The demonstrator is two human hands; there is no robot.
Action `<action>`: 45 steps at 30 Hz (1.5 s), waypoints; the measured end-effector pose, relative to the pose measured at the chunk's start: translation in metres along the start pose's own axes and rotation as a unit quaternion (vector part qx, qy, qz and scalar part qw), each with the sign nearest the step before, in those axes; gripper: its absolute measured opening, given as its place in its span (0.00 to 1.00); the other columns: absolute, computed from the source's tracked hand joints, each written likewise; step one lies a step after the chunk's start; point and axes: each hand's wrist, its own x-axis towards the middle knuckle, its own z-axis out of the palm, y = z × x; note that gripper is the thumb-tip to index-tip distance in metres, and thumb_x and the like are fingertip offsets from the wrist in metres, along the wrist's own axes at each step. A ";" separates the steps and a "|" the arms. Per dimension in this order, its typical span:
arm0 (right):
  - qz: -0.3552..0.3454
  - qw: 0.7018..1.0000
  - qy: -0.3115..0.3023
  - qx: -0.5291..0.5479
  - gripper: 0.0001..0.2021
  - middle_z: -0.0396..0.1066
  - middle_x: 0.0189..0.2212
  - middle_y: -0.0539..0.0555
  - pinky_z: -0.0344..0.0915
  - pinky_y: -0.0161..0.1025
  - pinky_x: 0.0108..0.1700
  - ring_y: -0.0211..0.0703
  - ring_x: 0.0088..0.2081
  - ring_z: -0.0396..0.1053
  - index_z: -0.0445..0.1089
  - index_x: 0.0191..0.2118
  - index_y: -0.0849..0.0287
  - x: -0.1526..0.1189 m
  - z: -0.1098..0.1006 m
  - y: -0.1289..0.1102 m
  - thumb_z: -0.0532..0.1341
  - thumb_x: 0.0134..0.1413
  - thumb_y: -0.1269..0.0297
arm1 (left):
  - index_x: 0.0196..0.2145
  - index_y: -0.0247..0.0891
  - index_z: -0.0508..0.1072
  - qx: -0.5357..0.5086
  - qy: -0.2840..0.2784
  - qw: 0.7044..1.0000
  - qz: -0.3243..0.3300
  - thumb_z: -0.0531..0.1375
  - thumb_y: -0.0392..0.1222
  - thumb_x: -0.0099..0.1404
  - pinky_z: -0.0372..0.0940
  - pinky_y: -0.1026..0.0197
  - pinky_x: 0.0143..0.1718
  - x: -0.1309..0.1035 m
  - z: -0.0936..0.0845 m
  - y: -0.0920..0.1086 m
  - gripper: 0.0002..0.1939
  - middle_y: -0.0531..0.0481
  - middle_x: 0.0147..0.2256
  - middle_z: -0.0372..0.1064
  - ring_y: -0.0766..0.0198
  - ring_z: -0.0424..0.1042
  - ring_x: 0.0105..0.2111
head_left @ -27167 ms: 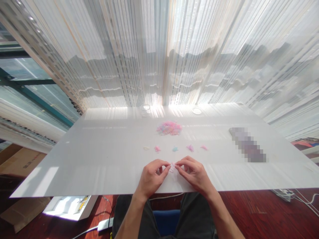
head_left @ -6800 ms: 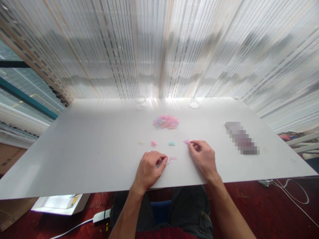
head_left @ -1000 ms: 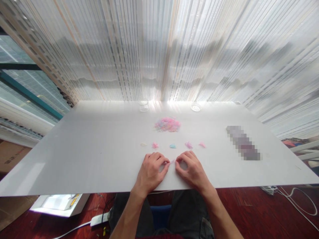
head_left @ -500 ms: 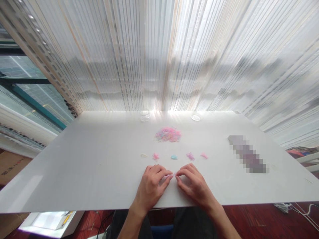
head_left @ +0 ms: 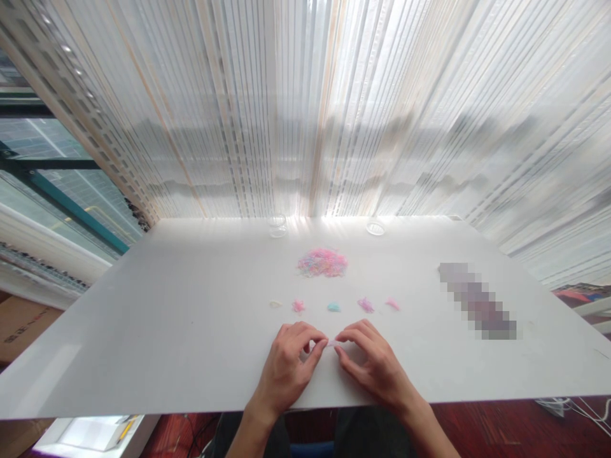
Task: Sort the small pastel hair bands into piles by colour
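Observation:
Close to the table's near edge, my left hand [head_left: 289,359] pinches a small pale lilac bundle [head_left: 331,343], which looks like thin elastic bands. Facing it, my right hand [head_left: 375,364] has thumb and forefinger closed at the bundle's other end. The fingertips partly hide the bundle. Just beyond my hands lies a row of little clusters: a pale yellow one [head_left: 275,304], a pink one [head_left: 298,306], a turquoise one [head_left: 333,307], a purple one [head_left: 366,305] and a light pink one [head_left: 393,304]. Behind the row is a bigger heap of mixed pastel bands [head_left: 323,262].
A clear round container [head_left: 277,226] and a clear lid [head_left: 375,228] stand at the back of the white table [head_left: 143,331]. A pixelated object [head_left: 478,302] lies on the right. A pleated translucent curtain [head_left: 305,114] hangs along the far edge.
My fingertips have shifted slightly, and more of the pale lilac bundle shows between them. The whole scene sits a little lower in view. The clusters and heap stay in place.

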 end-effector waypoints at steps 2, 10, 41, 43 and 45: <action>0.001 1.000 0.001 0.005 0.05 0.73 0.35 0.53 0.71 0.42 0.39 0.45 0.38 0.71 0.70 0.42 0.55 0.000 -0.001 0.000 0.62 0.64 0.72 | 0.39 0.42 0.75 -0.013 0.006 1.000 -0.008 0.59 0.41 0.74 0.61 0.57 0.42 -0.001 -0.001 -0.001 0.05 0.53 0.35 0.75 0.63 0.69 0.33; 0.006 1.000 0.021 0.015 0.07 0.73 0.35 0.53 0.71 0.41 0.39 0.44 0.38 0.71 0.70 0.44 0.55 0.001 -0.002 -0.002 0.64 0.63 0.72 | 0.39 0.42 0.76 -0.026 0.012 0.999 -0.021 0.58 0.42 0.75 0.62 0.57 0.43 -0.002 0.000 -0.002 0.07 0.53 0.36 0.75 0.62 0.69 0.33; 0.189 0.938 0.211 -0.201 0.21 0.76 0.28 0.52 0.66 0.40 0.30 0.41 0.25 0.67 0.78 0.35 0.56 -0.010 -0.079 0.056 0.58 0.65 0.44 | 0.42 0.44 0.75 0.039 0.003 0.999 -0.030 0.59 0.43 0.73 0.66 0.57 0.39 -0.001 0.005 -0.009 0.05 0.52 0.37 0.75 0.61 0.70 0.32; 0.213 0.937 0.201 -0.192 0.23 0.77 0.29 0.53 0.67 0.40 0.31 0.41 0.25 0.68 0.78 0.35 0.56 -0.010 -0.077 0.060 0.58 0.64 0.41 | 0.42 0.43 0.76 0.043 0.001 0.999 -0.032 0.59 0.44 0.73 0.67 0.57 0.38 0.000 0.006 -0.009 0.06 0.51 0.37 0.75 0.61 0.70 0.33; 0.235 0.936 0.192 -0.179 0.24 0.77 0.30 0.53 0.67 0.41 0.31 0.42 0.26 0.69 0.78 0.35 0.55 -0.010 -0.074 0.062 0.58 0.62 0.38 | 0.41 0.43 0.76 0.045 -0.001 0.999 -0.030 0.58 0.44 0.74 0.67 0.57 0.38 0.000 0.006 -0.008 0.07 0.50 0.36 0.75 0.60 0.70 0.33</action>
